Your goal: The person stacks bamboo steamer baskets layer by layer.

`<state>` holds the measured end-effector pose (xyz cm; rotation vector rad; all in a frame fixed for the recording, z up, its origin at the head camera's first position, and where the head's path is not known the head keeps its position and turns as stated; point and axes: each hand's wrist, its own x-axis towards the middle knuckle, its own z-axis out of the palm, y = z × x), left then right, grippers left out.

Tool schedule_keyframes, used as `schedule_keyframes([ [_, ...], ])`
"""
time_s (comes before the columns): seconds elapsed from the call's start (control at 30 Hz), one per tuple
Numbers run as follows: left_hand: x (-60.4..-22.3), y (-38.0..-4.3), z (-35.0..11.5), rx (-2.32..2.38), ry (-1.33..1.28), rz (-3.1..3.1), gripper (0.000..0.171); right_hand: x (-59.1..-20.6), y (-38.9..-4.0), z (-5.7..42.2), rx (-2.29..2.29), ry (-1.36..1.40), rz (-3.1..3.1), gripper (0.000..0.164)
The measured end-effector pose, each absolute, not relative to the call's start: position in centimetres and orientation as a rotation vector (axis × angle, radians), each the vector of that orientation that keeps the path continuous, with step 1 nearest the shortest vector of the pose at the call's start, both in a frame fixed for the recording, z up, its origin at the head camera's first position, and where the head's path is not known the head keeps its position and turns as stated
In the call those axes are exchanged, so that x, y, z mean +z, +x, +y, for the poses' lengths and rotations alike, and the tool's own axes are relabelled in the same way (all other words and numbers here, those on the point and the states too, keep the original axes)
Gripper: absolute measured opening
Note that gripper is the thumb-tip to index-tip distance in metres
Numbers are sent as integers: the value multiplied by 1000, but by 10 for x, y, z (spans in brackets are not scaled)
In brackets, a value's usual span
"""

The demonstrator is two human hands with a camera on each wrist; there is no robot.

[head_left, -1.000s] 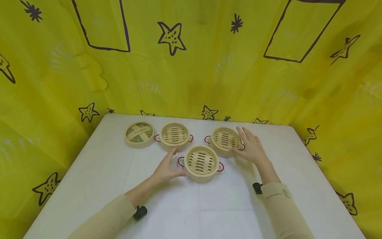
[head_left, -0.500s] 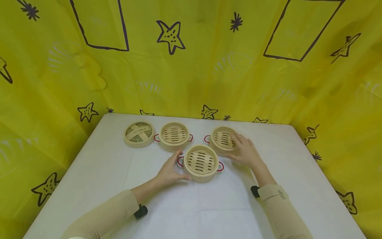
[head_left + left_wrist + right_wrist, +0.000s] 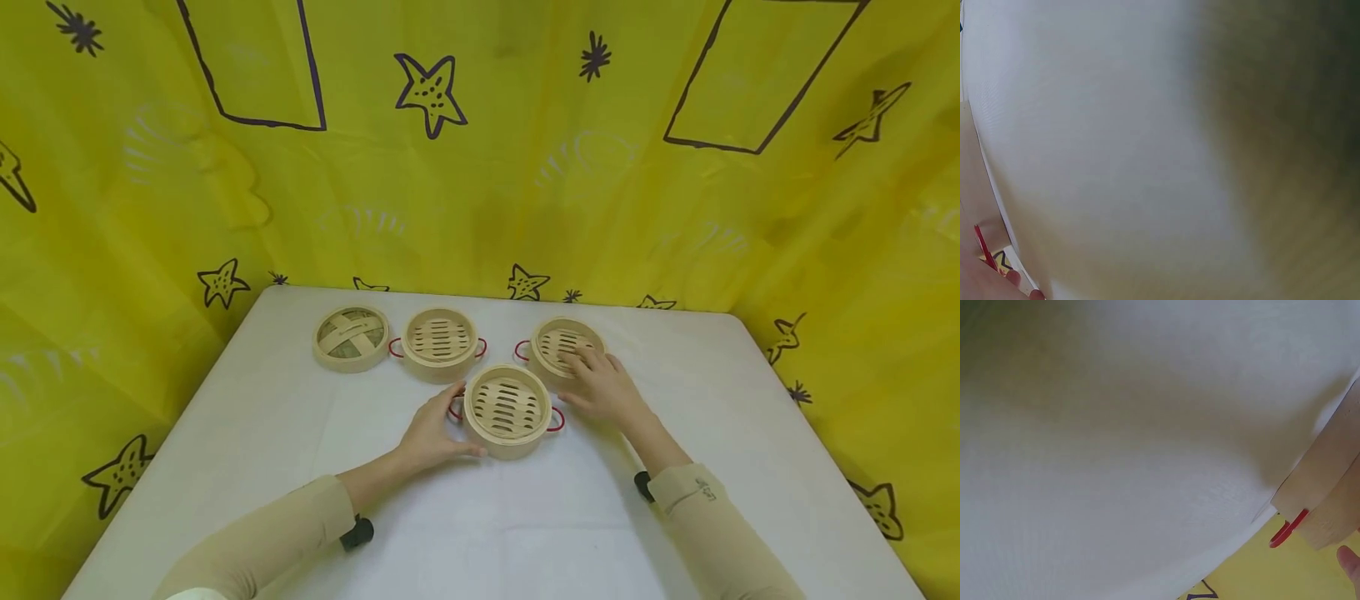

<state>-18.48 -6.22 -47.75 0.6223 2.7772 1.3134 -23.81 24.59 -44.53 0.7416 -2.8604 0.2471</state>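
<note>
In the head view, a round bamboo steamer basket with red loop handles stands at the front of a small group. My left hand holds its left side, thumb along the front wall and fingers by the handle; the left wrist view catches that red handle beside the fingertips. A second steamer basket stands behind and to the right. My right hand overlaps its right front part, fingers loosely bent and reaching toward the front basket. In the right wrist view, one fingertip shows near a pale basket wall.
A third steamer basket stands at the back, left of the middle. Beside it lies a woven bamboo lid. A white cloth covers the table, and a yellow curtain with drawn stars hangs around it.
My right hand has come left and slightly nearer, from the right handle of the back right basket to its front side. My left hand has closed in on the front basket, which stays put.
</note>
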Motion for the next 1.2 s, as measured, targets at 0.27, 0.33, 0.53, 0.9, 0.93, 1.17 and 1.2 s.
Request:
schedule_keyframes([
  [0.27,-479,-186,-61,1318,649,2799,107,-448,-239,237,157,759,-2815,50],
  [0.33,-478,-186,-60,1332,653,2798,106,-447,-239,236,139,766,-2797,48],
  [0.53,-478,-187,-58,1350,647,2801,106,-447,-239,234,120,764,-2786,42],
  [0.9,-480,-188,-57,1318,645,2807,106,-446,-238,234,76,770,-2774,36],
  [0.93,-481,-188,-57,1314,642,2808,106,-446,-238,234,73,771,-2775,36],
  [1.17,-480,-186,-58,1333,627,2792,105,-448,-237,233,48,777,-2764,30],
  [1.2,-480,-186,-58,1336,626,2789,105,-448,-237,234,45,779,-2760,29],
])
